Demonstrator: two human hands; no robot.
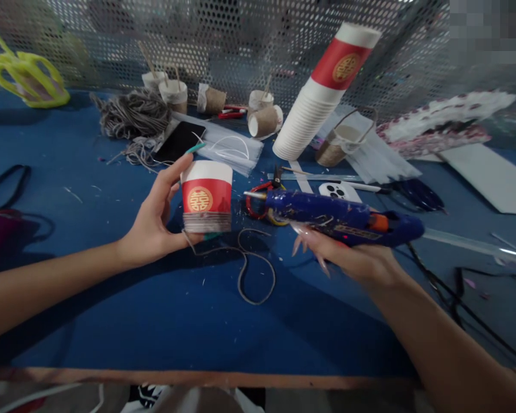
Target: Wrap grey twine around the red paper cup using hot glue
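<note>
My left hand (157, 215) grips a red and white paper cup (214, 192) between thumb and fingers, at its two ends. Several turns of grey cord (208, 222) wrap round the lower part of the cup, and the cord's loose tail (258, 300) curls on the table below. In my right hand (348, 255) is a blue hot glue gun (322, 211), its metal nozzle pointing left toward the cup, a short way apart from it. A clear glue stick (468, 240) sticks out of the gun's back end.
Behind stand a tall stack of paper cups (307, 109), several cord-wrapped cups (264, 121), a grey cord bundle (131, 112) and a black phone (179, 141). Red-handled scissors (258, 201) and a white phone (339, 191) lie behind the gun. Black cables (460, 292) run at right.
</note>
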